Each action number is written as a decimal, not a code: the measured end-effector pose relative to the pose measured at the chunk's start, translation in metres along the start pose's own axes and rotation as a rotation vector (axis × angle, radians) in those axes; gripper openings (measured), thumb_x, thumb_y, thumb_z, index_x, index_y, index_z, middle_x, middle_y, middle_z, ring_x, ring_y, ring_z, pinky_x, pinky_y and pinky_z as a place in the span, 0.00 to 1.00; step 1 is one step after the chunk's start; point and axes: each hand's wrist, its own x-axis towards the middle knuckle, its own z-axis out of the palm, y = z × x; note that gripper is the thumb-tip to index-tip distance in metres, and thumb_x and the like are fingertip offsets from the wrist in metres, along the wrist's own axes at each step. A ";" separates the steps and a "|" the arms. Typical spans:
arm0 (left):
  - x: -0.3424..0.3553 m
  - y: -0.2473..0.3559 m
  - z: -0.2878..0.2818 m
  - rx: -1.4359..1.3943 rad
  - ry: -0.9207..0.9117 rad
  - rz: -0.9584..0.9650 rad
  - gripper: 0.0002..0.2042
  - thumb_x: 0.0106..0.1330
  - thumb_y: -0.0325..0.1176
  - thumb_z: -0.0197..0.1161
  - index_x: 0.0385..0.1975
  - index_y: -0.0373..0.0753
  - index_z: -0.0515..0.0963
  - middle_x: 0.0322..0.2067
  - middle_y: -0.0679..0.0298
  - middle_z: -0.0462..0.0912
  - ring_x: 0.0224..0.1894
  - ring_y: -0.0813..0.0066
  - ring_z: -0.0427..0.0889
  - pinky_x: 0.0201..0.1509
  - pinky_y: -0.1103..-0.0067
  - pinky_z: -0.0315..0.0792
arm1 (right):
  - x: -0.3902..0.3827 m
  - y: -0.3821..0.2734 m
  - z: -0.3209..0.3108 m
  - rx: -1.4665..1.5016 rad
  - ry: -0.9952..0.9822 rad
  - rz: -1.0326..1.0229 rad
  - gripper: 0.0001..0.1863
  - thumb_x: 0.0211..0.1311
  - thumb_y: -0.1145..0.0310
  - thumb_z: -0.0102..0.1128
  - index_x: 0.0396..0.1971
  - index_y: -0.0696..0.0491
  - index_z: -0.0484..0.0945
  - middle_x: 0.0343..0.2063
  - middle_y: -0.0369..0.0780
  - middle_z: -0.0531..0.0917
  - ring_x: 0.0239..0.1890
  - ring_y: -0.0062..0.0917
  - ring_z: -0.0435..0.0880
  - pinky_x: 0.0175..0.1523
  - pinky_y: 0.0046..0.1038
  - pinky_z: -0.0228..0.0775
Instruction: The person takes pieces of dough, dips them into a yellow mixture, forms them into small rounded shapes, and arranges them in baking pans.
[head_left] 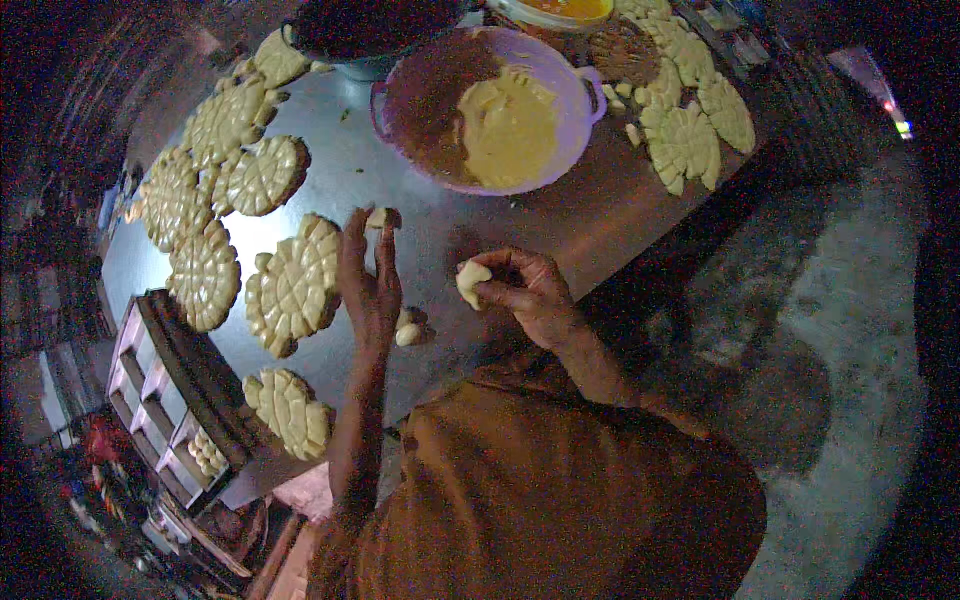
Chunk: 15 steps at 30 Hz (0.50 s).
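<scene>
My right hand (535,295) pinches a small pale dough piece (472,284) between thumb and fingers, above the metal table (440,240). My left hand (371,285) reaches forward with its fingers stretched and apart. At its fingertips is another small dough piece (381,217); I cannot tell whether they grip it or only touch it. Beside my left wrist lie small dough lumps (408,333). Just left of that hand sits a round, flower-like dough piece (295,285) made of many segments, with a smaller one (290,412) nearer me.
More segmented dough rounds (205,275) cover the table's left side, and others (682,140) lie at the far right. A purple two-handled basin (575,130) holds yellowish paste. Behind stand a dark pot (370,25) and a yellow tub (560,12). A compartmented tray (165,395) leans at left.
</scene>
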 end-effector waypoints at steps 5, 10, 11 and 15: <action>-0.032 0.083 0.002 0.106 0.000 0.605 0.15 0.65 0.33 0.61 0.49 0.36 0.77 0.48 0.55 0.81 0.51 0.58 0.80 0.56 0.66 0.72 | -0.005 0.015 0.003 0.175 -0.111 -0.268 0.20 0.56 0.74 0.67 0.49 0.61 0.77 0.44 0.42 0.83 0.46 0.27 0.83 0.55 0.30 0.76; -0.032 0.081 -0.018 0.120 -0.408 0.665 0.19 0.65 0.38 0.61 0.52 0.35 0.75 0.51 0.55 0.79 0.54 0.58 0.77 0.60 0.66 0.68 | -0.017 0.004 -0.008 0.064 -0.090 -0.176 0.18 0.56 0.74 0.67 0.47 0.60 0.78 0.42 0.41 0.84 0.45 0.26 0.83 0.54 0.29 0.76; -0.033 0.080 -0.016 0.073 -0.387 0.626 0.19 0.66 0.39 0.60 0.52 0.35 0.74 0.51 0.55 0.78 0.55 0.58 0.77 0.60 0.66 0.68 | -0.018 0.002 -0.010 0.046 -0.089 -0.164 0.18 0.56 0.74 0.67 0.47 0.60 0.78 0.42 0.41 0.84 0.45 0.26 0.83 0.53 0.29 0.76; -0.029 0.093 0.005 -0.351 -0.250 0.239 0.22 0.66 0.43 0.59 0.54 0.34 0.72 0.53 0.54 0.77 0.56 0.59 0.75 0.62 0.66 0.65 | -0.009 -0.017 -0.014 -0.066 -0.086 -0.136 0.16 0.56 0.73 0.66 0.46 0.60 0.80 0.40 0.40 0.85 0.44 0.25 0.84 0.52 0.28 0.76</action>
